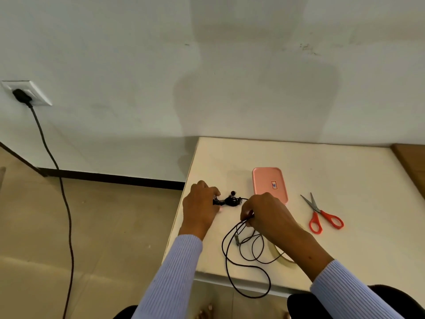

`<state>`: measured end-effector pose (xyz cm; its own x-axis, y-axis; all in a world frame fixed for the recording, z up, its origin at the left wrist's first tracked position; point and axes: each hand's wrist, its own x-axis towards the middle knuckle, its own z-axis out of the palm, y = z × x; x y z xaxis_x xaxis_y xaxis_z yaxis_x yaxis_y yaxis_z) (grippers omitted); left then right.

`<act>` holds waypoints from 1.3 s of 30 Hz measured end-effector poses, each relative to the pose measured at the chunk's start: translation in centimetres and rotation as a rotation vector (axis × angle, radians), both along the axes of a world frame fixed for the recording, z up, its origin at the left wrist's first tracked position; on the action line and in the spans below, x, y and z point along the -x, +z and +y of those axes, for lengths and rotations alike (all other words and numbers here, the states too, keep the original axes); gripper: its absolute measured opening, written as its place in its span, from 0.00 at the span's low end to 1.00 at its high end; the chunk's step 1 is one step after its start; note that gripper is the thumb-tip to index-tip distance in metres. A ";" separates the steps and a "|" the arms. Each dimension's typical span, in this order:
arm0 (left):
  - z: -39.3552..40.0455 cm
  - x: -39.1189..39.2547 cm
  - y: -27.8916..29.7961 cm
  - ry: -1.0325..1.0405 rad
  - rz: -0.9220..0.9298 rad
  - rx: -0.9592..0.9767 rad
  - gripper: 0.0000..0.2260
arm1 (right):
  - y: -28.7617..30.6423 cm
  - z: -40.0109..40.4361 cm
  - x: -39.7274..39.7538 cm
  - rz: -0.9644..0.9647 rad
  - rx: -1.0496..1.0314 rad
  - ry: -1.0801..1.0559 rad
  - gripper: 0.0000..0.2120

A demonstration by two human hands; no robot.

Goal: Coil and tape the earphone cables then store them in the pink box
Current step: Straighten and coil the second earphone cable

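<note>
1. The white table [345,238] fills the right side of the view. Its right end is cut off by the edge of the view, and a brown strip of wood [411,166] shows at its far right corner.
2. The pink box [269,184] lies flat on the table with its lid on, so its inside is hidden. Its long side runs away from the person, toward the wall. The right hand covers its near corner.
3. The right hand [264,215] is curled tight and pinches the black earphone cable [247,270] between fingers and thumb. The fingertips are hard to see from behind the hand.
4. The left hand [201,206] is curled too and grips a small black bundle of cable with the earbuds [231,200]. The bundle sticks out to the right of the fingers and lies sideways, just above the table and left of the pink box.
5. The long cable hangs down from the right hand in loose loops. The biggest loop drops past the near edge of the table. A small metal plug [236,241] sits among the loops.
6. The tape roll [285,259] is mostly hidden under the right arm. Only a pale curved bit shows.
7. The scissors [320,214] with red handles lie to the right of the box. Their blades are a little open and point away from the person.
</note>
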<state>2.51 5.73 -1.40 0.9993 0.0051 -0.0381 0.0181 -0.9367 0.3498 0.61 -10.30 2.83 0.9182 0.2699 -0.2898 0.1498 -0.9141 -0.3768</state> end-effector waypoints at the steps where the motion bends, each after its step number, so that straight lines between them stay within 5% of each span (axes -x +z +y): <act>1: 0.2 0.2 0.4 -0.002 -0.002 -0.007 0.15 | 0.0 -0.1 -0.1 -0.002 -0.014 -0.004 0.10; 8: 0.6 4.2 5.0 0.119 -0.053 0.186 0.06 | 0.8 -0.6 0.3 -0.067 -0.170 -0.106 0.14; 22: -1.7 7.2 2.9 0.191 0.073 0.396 0.07 | -1.3 -2.5 0.5 0.009 0.015 -0.130 0.13; 25: -1.5 6.7 2.9 0.180 0.072 0.391 0.07 | -2.3 -1.3 1.5 0.032 0.015 0.040 0.19; 28: -1.0 6.5 2.7 0.196 0.078 0.364 0.07 | -3.1 -0.8 2.3 0.021 0.108 0.167 0.15; 39: -0.9 6.1 2.3 0.220 0.082 0.283 0.09 | -2.9 1.9 0.3 -0.283 0.013 0.057 0.16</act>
<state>-3.63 4.78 0.90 0.9690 0.1971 -0.1489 0.2471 -0.7733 0.5839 0.27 -8.43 -0.05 0.9465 0.3216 -0.0283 0.2987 -0.9057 -0.3008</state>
